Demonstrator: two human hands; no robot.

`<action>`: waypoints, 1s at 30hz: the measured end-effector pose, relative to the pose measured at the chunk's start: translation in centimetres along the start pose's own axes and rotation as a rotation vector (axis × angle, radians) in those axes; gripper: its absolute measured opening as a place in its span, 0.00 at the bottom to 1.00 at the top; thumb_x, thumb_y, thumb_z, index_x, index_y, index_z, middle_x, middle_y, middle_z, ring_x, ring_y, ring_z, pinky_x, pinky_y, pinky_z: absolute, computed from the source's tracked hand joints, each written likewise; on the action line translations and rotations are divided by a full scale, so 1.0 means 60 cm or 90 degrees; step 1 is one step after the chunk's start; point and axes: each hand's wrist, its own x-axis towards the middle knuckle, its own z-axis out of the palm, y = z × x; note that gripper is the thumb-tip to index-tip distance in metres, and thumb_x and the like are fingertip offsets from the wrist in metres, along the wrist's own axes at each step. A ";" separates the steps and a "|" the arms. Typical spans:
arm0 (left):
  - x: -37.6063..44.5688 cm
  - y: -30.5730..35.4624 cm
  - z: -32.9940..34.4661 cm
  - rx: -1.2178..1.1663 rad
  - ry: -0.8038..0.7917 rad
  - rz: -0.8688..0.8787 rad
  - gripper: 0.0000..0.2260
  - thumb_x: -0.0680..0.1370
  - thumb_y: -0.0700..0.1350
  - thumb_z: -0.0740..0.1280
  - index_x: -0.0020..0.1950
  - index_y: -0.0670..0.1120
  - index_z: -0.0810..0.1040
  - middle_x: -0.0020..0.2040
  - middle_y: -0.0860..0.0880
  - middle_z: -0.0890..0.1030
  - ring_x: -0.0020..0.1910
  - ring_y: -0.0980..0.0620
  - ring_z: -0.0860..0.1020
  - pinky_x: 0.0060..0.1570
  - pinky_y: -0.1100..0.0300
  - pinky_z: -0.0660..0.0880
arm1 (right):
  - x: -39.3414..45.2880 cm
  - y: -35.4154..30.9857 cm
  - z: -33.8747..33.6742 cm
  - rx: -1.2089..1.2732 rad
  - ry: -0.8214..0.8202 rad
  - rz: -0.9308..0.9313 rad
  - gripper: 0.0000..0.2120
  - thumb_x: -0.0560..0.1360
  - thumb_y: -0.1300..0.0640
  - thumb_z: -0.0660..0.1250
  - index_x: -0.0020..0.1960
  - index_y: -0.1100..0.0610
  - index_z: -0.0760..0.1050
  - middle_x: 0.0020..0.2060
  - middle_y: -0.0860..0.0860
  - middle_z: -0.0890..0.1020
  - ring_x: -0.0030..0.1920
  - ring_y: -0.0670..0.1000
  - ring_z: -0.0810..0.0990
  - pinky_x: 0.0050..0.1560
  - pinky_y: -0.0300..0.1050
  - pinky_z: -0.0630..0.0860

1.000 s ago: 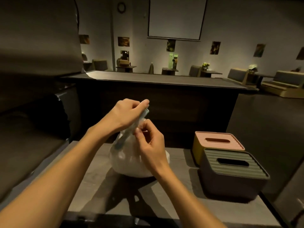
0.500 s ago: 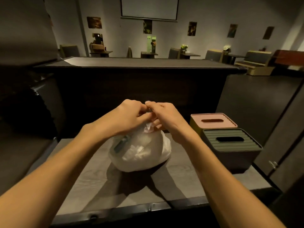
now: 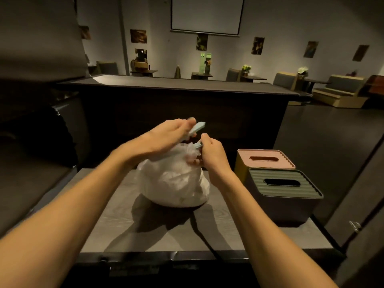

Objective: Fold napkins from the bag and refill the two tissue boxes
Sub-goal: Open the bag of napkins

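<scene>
- Two hands work the bag (image 3: 174,181) mid-counter (image 3: 116,231).
- Left hand (image 3: 168,134) pinches a pale blue clip (image 3: 197,127) above the bag's neck.
- Right hand (image 3: 212,152) grips that neck just below.
- Tissue boxes (image 3: 282,190) wait right, lids on.

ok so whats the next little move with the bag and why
Probably pull the clip clear and spread the bag neck. The left hand holds the clip's upper end, the right hand pinches its lower end at the gathered neck, and both tissue boxes show empty slots.
</scene>
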 end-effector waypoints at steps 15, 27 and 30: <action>-0.081 -0.152 0.007 -0.078 0.603 -0.151 0.22 0.87 0.53 0.56 0.38 0.44 0.73 0.33 0.47 0.73 0.33 0.50 0.71 0.35 0.51 0.64 | 0.053 0.020 0.062 0.301 0.020 0.219 0.18 0.87 0.48 0.57 0.49 0.60 0.75 0.35 0.51 0.76 0.24 0.44 0.78 0.27 0.37 0.76; -0.080 -0.190 -0.033 -0.040 0.669 -0.223 0.26 0.87 0.58 0.50 0.55 0.41 0.81 0.46 0.40 0.82 0.52 0.36 0.78 0.48 0.47 0.69 | 0.139 0.202 0.015 -0.325 0.192 0.131 0.21 0.87 0.46 0.56 0.63 0.60 0.79 0.50 0.55 0.80 0.49 0.54 0.78 0.49 0.50 0.74; -0.096 -0.206 -0.030 0.078 0.614 -0.253 0.26 0.87 0.60 0.48 0.71 0.46 0.76 0.58 0.36 0.82 0.60 0.32 0.78 0.58 0.42 0.71 | 0.116 0.205 0.024 -0.385 0.219 0.054 0.24 0.87 0.44 0.55 0.76 0.57 0.72 0.70 0.57 0.75 0.72 0.57 0.71 0.69 0.54 0.70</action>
